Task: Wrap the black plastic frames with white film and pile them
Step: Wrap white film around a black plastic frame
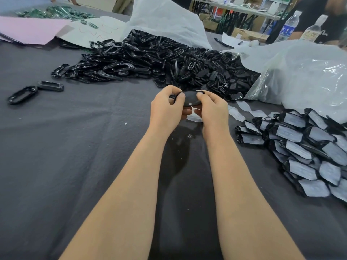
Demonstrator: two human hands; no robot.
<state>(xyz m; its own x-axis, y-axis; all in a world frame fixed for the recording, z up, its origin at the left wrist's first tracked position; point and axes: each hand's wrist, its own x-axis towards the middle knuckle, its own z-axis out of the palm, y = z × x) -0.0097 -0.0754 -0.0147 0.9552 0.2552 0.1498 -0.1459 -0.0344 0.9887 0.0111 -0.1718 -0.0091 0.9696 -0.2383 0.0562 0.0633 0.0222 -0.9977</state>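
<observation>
No marking can be read with certainty. The clear bottle [288, 25], far beyond the right hand [212, 109] and to its right, carries a blue label with white characters too blurred to make out. The second bottle [313, 30], just beside it, has a pale label with illegible print. The white sheet [93, 32], far beyond the left hand [165, 109], shows red pen strokes that form no legible word. The film on the wrapped frames [302, 169], right of the right hand, bears faint, unreadable grey print.

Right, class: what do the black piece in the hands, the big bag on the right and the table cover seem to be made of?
Black piece: likely hard plastic, glossy; a bright glint shows on it.
Bag: thin plastic film, milky to clear; shiny crinkles.
Table cover: probably cloth, dark grey, matte; soft creases, no shine.
</observation>
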